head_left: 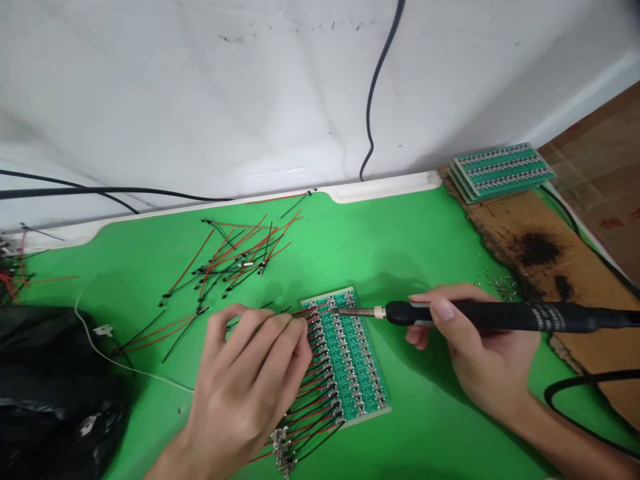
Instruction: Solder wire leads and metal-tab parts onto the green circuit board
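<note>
My right hand (480,347) is wrapped round the black handle of a soldering iron (510,316). The iron's metal tip reaches left onto the upper part of a green circuit board (357,357) lying on the mat. At the board's upper left corner, my left hand (250,373) is closed in a pinch on a red wire (303,311) that runs onto the board; the fingertips are partly hidden. Along the board's left edge, a row of red and black wires (313,393) extends under my left hand. A cluster of small metal ends (281,450) shows below that hand.
Loose red and black wires with connectors (240,260) are scattered on the green mat (390,240). More circuit boards (505,172) are stacked on scorched cardboard (500,227) at right. A black plastic bag (55,393) is at left. Black cables (373,100) hang by the wall.
</note>
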The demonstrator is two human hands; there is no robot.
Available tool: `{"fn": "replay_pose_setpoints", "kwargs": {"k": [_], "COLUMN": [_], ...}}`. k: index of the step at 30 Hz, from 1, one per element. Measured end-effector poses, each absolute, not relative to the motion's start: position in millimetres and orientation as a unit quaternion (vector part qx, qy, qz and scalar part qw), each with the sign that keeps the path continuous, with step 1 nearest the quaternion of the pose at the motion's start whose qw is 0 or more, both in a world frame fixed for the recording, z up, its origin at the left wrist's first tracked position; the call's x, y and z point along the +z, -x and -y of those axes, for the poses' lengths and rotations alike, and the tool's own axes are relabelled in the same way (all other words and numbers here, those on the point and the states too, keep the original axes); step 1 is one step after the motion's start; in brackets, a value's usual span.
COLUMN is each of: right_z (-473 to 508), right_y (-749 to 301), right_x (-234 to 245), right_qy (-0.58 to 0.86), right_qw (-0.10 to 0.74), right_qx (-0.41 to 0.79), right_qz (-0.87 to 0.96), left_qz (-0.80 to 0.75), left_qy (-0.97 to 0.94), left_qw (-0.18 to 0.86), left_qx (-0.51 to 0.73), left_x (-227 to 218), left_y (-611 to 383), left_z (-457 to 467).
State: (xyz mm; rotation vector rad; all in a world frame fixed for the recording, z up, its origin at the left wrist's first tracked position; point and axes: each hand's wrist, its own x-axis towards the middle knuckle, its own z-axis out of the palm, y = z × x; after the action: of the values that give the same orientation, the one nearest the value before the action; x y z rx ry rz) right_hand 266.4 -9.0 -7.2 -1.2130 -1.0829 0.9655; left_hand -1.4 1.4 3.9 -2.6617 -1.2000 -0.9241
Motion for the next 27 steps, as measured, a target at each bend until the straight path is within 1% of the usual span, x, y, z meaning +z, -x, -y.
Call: {"fn": "replay_pose_setpoints", "kwargs": {"k": [27], "right_z": [9.2], "right_y": [-266.8], "right_x": [-7.1], "right_qy": [0.520], "right_qw": [0.587], "right_qx": [0.418], "right_qz": [0.459], "left_qz": [0.393], "left_qy": [0.867], "left_qw": [0.039], "left_qx": [-0.303], "left_x": [3.3], "left_y": [2.0], "left_z": [-0.7]}}
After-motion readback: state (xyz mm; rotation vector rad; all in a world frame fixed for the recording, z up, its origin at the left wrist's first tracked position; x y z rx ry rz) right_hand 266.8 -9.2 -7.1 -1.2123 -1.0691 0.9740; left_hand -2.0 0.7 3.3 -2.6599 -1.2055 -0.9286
